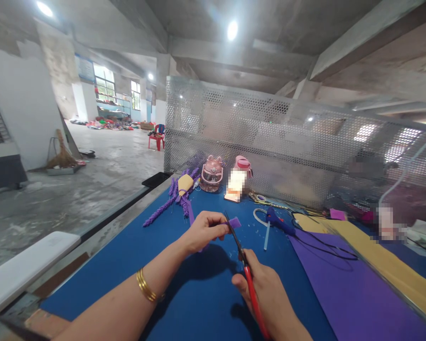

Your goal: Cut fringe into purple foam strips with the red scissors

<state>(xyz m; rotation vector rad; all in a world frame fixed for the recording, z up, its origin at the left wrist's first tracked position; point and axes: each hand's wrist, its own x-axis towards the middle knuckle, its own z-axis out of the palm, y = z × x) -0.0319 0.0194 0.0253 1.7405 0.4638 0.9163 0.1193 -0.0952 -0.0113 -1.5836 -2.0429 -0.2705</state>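
Note:
My left hand point(208, 230), with a gold bracelet on its wrist, pinches a purple strip point(235, 222) above the blue table point(199, 303). The strip's short end sticks out past my fingertips, and more purple material hangs below the hand. Red-handled scissors point(250, 284) are gripped in my right hand point(266, 286). Their blades reach up to the strip close beside my left fingertips; whether they are parted around it is hard to tell. Small pale scraps lie on the table near the blades.
A blue glue gun point(280, 223) with a cable lies right of my hands, by a purple sheet point(344, 279) and yellow sheets point(383, 265). Behind stand purple braided stems point(159, 213), a pink helmet-like object point(212, 173), a lit phone point(235, 185) and a perforated metal panel point(270, 137).

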